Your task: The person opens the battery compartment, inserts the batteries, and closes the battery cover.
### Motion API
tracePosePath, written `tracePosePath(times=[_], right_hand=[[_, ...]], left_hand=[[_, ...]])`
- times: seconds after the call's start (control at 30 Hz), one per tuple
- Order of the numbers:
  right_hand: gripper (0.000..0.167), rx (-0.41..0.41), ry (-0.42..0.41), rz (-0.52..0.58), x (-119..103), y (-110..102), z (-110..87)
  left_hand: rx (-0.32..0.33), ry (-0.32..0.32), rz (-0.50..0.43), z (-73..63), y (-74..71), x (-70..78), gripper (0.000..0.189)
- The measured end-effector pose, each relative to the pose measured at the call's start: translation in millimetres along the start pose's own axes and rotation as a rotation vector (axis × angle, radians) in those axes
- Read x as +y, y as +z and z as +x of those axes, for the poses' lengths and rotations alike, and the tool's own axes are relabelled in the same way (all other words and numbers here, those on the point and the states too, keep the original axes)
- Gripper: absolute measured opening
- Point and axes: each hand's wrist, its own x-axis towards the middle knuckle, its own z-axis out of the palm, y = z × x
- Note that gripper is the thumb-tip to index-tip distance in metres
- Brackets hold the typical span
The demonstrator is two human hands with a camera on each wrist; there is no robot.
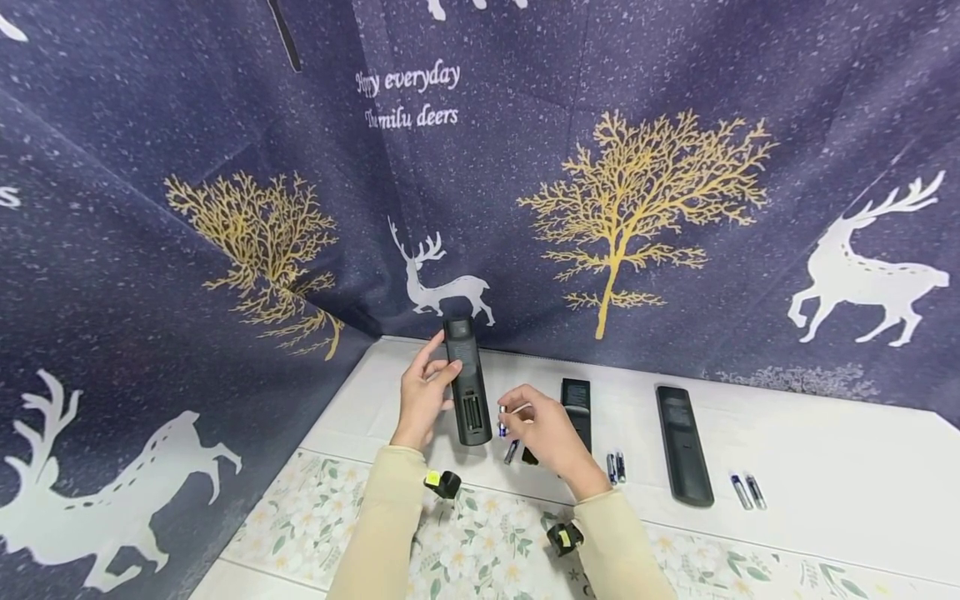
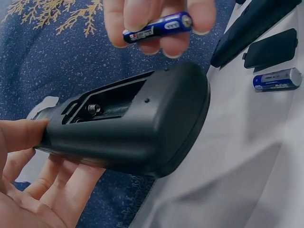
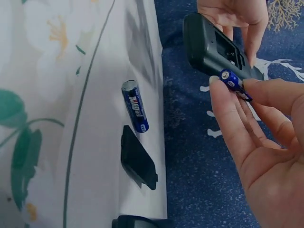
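My left hand [image 1: 422, 404] grips a black remote control [image 1: 467, 367] by its middle, its back turned to me. The battery compartment [image 2: 114, 100] stands uncovered, and a coil spring shows inside. Close beside the remote's lower end, my right hand [image 1: 551, 433] pinches a blue and silver battery [image 3: 232, 81] between thumb and fingers. In the left wrist view this battery is above the compartment, apart from it. Another blue battery [image 3: 135, 107] lies on the white table, with a black battery cover [image 3: 137, 156] near its end.
Behind my right hand lies a second black remote [image 1: 576, 393], with a pair of batteries [image 1: 616, 468] near it. Farther right are a third remote [image 1: 684, 446] and another battery pair [image 1: 748, 492]. A dark blue printed cloth [image 1: 480, 183] hangs behind the table.
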Motion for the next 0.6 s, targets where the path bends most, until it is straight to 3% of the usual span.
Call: tracePosePath(times=[0.27, 0.6], right_hand=[[0.02, 0.022, -0.017, -0.025, 0, 0, 0.2], [0.022, 0.068, -0.097, -0.09, -4, 11, -0.2]], left_hand=[[-0.003, -0.002, -0.003, 0.8, 1.2, -1.2, 0.062], [-0.018, -0.008, -0.018, -1.8, 7.0, -0.4, 0.06]])
